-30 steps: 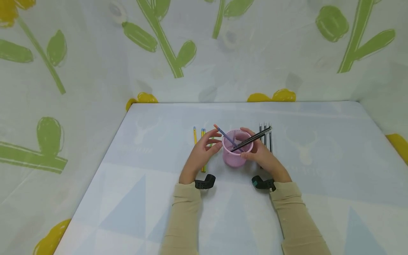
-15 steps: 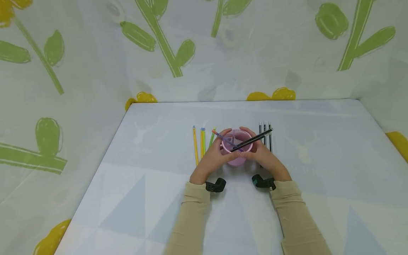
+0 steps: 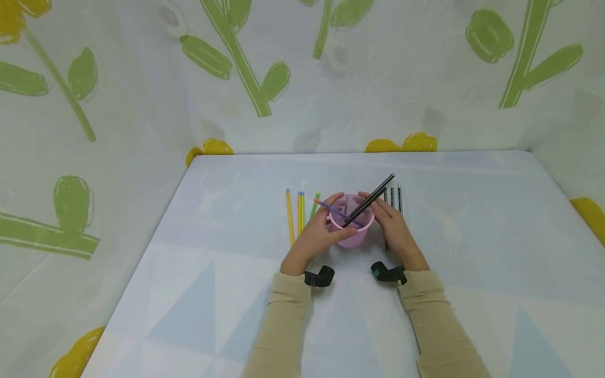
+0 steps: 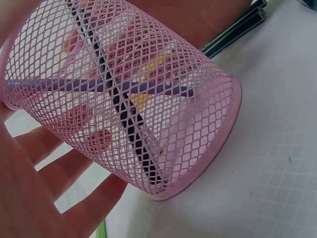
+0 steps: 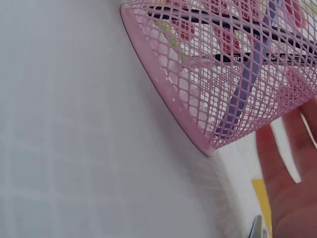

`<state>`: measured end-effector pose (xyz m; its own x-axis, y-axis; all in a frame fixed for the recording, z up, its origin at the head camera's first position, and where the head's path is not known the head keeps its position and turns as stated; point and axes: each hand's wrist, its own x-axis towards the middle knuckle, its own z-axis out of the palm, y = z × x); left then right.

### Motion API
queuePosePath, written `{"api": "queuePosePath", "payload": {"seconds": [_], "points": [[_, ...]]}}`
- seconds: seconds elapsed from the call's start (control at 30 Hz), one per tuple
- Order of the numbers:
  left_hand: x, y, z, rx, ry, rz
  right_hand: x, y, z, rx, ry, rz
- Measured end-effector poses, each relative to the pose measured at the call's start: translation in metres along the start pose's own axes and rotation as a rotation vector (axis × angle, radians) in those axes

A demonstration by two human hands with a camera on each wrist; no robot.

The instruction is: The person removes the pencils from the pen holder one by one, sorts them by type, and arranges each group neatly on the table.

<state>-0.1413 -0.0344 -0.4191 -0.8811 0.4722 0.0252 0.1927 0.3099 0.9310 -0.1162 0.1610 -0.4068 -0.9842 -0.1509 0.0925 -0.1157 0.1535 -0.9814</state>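
Observation:
A pink mesh pencil cup (image 3: 352,241) stands in the middle of the table. My left hand (image 3: 314,236) grips its left side, thumb across the front rim and fingers around the back. In the left wrist view, fingertips press the cup's mesh wall (image 4: 198,134). Two black pencils (image 3: 371,197) and a purple pencil (image 3: 333,209) with an orange end lean crosswise inside. My right hand (image 3: 399,233) lies against the right side near the rim, beside the black pencils; its fingers (image 5: 292,134) look fairly straight along the mesh in the right wrist view.
Left of the cup lie yellow pencils (image 3: 290,215) and green pencils (image 3: 315,202). Several black pencils (image 3: 400,199) lie to its right, partly behind the right hand. Flowered cloth walls (image 3: 302,79) border the pale table (image 3: 212,210) at the back and sides.
The left hand has come in from the left and taken hold of the cup. The right thumb has left the front rim. The black pencils have swung leftward to point farther back.

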Motion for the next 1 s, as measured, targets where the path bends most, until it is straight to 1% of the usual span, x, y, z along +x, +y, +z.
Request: {"api": "queuePosePath", "payload": {"seconds": [0.07, 0.17, 0.27, 0.4, 0.5, 0.6, 0.67, 0.73, 0.87, 1.0], "points": [[0.000, 0.000, 0.000, 0.010, -0.002, -0.004, 0.000, 0.001, -0.001, -0.001, 0.049, -0.032], [0.000, 0.001, 0.000, 0.027, 0.001, -0.003, -0.001, 0.000, -0.001, -0.001, 0.092, -0.057], [0.001, 0.002, 0.000, 0.049, 0.009, -0.002, -0.001, 0.000, -0.002, 0.017, 0.109, -0.061], [0.000, 0.000, 0.001, 0.054, 0.013, -0.009, -0.001, 0.004, -0.001, 0.053, 0.116, -0.074], [0.001, 0.000, 0.001, 0.051, 0.019, 0.004, 0.001, 0.008, -0.001, 0.137, 0.128, -0.119], [0.002, -0.001, 0.001, 0.059, 0.025, 0.018, 0.004, 0.013, -0.003, 0.290, 0.143, -0.172], [0.001, -0.001, 0.001, 0.063, 0.025, 0.010, 0.005, 0.016, -0.004, 0.389, 0.147, -0.193], [0.000, -0.002, 0.000, 0.074, 0.022, -0.006, 0.006, 0.019, -0.005, 0.463, 0.151, -0.210], [-0.001, -0.002, 0.001, 0.080, 0.027, -0.019, 0.006, 0.024, -0.008, 0.511, 0.142, -0.223], [-0.001, -0.002, 0.003, 0.081, 0.023, -0.018, 0.005, 0.027, -0.012, 0.589, 0.152, -0.222]]}}
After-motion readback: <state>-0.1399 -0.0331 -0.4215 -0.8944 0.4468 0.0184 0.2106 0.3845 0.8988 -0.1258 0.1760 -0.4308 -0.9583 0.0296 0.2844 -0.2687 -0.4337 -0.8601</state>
